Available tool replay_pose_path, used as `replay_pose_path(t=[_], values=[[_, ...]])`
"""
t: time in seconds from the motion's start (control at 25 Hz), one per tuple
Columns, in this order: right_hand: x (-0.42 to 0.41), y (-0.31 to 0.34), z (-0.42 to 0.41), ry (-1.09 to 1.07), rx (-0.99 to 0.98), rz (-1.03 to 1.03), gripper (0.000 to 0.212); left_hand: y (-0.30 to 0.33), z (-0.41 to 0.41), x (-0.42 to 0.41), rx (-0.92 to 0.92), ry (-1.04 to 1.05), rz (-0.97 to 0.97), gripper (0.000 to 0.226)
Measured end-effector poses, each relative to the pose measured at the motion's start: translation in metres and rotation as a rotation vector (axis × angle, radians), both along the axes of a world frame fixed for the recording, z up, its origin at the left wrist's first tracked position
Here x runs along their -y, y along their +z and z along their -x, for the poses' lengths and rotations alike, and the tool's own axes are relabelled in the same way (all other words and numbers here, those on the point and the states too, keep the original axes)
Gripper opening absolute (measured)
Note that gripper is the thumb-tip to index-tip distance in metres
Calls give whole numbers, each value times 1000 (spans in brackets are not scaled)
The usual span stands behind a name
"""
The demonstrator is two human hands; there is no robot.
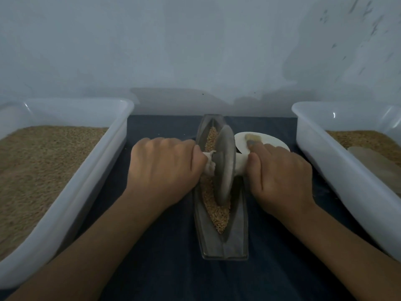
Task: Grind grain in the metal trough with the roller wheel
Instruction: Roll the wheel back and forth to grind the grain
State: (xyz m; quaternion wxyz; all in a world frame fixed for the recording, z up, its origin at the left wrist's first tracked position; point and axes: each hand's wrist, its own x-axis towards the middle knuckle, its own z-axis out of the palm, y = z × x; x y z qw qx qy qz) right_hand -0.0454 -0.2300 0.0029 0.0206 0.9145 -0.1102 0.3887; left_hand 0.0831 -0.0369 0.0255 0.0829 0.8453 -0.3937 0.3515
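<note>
A long boat-shaped metal trough (239, 235) lies lengthwise on the dark cloth in the middle. Brown grain (219, 216) fills its groove. A grey metal roller wheel (224, 164) stands upright in the groove near the trough's middle, on a pale axle handle (209, 162) that sticks out both sides. My left hand (162, 168) grips the left end of the handle. My right hand (280, 177) grips the right end. Both fists hide most of the handle.
A white plastic tub (117, 135) full of brown grain stands at the left. Another tub (321, 153) with grain and a flat grey object stands at the right. A white plate (267, 141) with a small brush (252, 139) lies behind my right hand. A wall closes the back.
</note>
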Motion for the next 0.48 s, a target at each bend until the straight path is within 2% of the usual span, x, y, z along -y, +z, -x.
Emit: replay_pose_path(t=[0.16,0.2,0.28,0.32,0.4,0.48], values=[[17,26,-45,-126,-160,12,56,8,-42,23,-64,112,-274,24],[25,34,-61,-141,-219,-12,57,13,-57,30,-157,128,-329,23],[39,47,-88,-110,-330,-103,56,24,-83,43,-440,169,-411,33],[43,50,-95,-94,-371,-136,56,28,-90,49,-515,179,-412,37],[43,48,-93,-121,-370,-124,57,30,-85,53,-464,200,-403,44],[32,39,-74,-176,-298,-32,58,23,-62,40,-252,182,-349,37]])
